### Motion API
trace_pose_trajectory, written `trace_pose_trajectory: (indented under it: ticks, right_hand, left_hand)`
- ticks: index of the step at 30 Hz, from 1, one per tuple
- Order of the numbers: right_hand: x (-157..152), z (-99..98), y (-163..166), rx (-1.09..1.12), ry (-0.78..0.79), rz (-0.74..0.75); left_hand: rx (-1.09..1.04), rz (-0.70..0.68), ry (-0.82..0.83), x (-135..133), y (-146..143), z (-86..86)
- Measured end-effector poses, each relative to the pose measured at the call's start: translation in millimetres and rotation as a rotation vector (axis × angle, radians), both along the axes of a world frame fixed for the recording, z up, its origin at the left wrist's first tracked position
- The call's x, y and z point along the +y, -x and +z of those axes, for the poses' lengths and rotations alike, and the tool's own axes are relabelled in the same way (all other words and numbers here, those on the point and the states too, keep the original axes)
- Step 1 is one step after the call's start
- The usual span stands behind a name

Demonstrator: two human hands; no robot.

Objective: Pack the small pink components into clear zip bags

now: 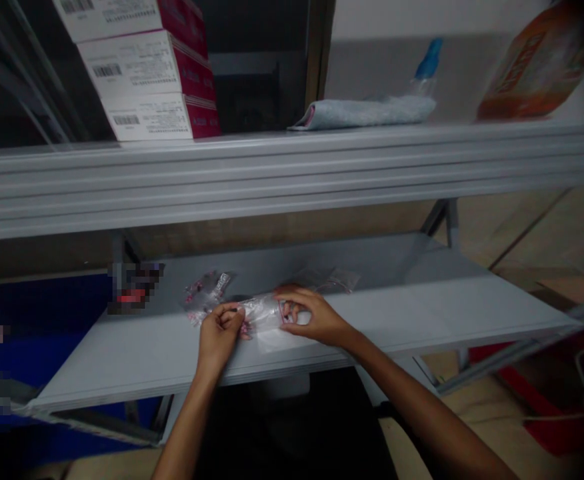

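Observation:
A small clear plastic bag stretches between my two hands just over the pale worktable. My left hand is closed, pinching the bag's left end, where small pink pieces show by the fingertips. At the bag's right end, my right hand curls its thumb and fingers around the reddish-edged mouth. Behind my left hand lies a clear packet with pink bits. More clear bags lie flat beyond my right hand.
Above the worktable runs a grey shelf. On it stand stacked white and magenta boxes, a folded light-blue cloth, a blue-topped bottle and an orange container. A blurred-out patch covers the table's left end.

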State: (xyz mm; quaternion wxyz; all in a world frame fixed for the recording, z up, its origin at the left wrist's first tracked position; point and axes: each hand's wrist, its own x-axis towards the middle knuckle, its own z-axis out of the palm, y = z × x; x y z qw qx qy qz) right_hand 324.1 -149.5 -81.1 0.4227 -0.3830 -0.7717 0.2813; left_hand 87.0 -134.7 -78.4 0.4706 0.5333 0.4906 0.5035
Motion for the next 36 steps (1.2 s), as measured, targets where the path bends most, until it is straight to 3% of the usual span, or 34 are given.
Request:
trace_pose_trajectory:
  ticks: [7,18,36]
  right_hand:
    - [24,-19.7,2,-0.117,-0.123,0.0]
    - [27,-28.4,-2,-0.134,-0.041,0.008]
    - [22,-23.7,0,-0.22,-0.076,-0.034]
  left_hand:
    - [0.076,0.009,-0.01,13,1,0.8]
    - [0.325,-0.006,-0.095,19,-2,10.2]
    - [0.392,-0.071,-0.105,28,-7,31.3]
